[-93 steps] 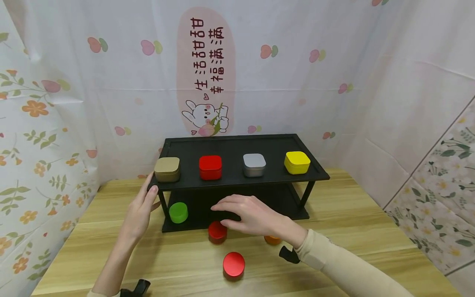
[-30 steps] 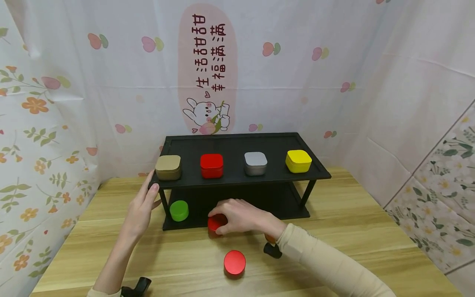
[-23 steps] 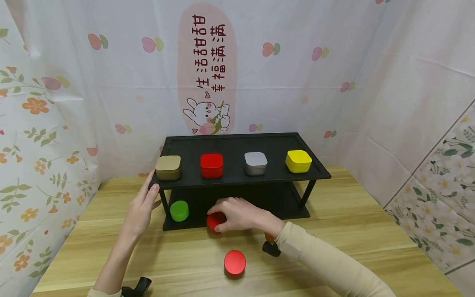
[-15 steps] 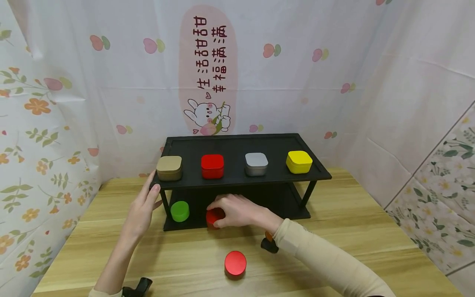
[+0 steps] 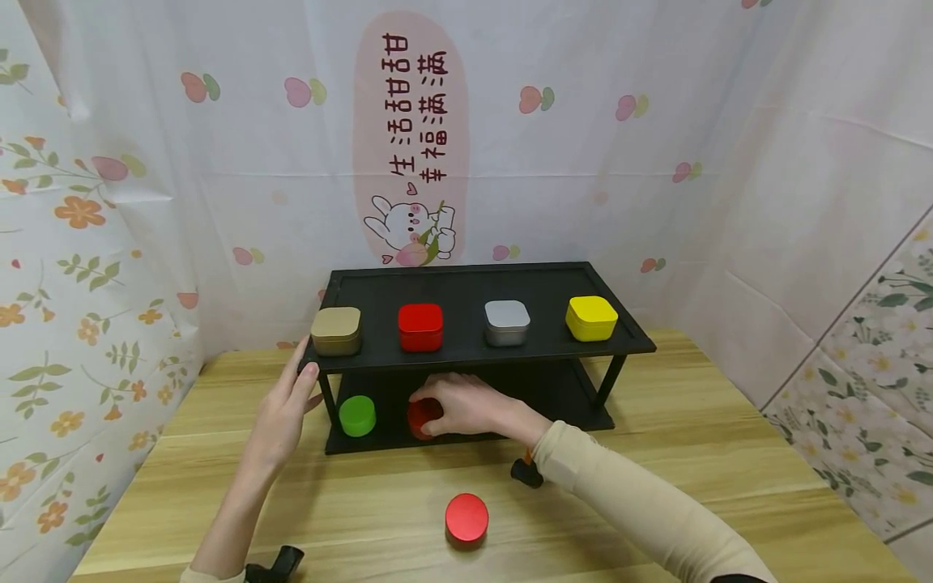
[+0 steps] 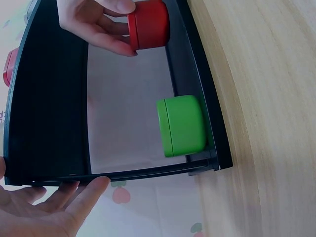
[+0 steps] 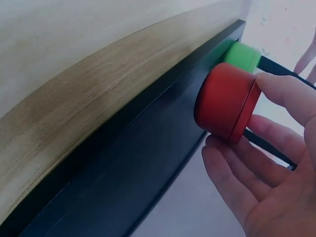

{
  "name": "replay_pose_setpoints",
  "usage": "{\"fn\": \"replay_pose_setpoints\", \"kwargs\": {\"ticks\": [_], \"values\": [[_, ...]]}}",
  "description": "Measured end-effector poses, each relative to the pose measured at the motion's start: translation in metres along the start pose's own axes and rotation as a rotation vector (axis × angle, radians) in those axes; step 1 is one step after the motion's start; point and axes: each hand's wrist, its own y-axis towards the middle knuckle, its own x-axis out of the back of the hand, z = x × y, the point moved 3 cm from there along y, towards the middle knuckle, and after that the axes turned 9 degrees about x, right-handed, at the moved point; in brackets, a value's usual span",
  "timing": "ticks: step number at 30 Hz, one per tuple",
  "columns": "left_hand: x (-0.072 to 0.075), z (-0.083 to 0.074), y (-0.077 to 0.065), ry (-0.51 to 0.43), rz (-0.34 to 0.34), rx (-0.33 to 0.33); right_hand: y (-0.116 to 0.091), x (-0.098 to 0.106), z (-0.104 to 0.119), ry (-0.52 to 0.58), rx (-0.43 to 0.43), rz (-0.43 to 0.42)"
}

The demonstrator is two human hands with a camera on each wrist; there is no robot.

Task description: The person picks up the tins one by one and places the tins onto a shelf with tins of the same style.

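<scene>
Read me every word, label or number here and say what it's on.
"生活甜甜": pink oval on the curtain, left column, sideways.
"幸福满满": same oval, right column, sideways.
Left wrist view, left edge: cut-off dark marks, unreadable.
Tins, rack: no text visible.

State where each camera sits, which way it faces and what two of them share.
Head: on the head, facing forward and down at the black shelf; both the left hand and right hand show.
Left wrist: on that wrist, facing into the shelf's left end; left hand below, right hand above.
Right wrist: on that wrist, facing along the shelf toward its left end; right hand, a little left hand.
Shared by both wrists: held red box, green box.
</scene>
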Motion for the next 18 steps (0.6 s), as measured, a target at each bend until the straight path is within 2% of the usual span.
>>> {"fn": "replay_pose_setpoints", "kwargs": {"ticks": [18], "values": [[0.000, 0.001, -0.001, -0.001, -0.014, 0.014, 0.013, -0.007, -0.012, 0.038, -0.039, 0.021]]}}
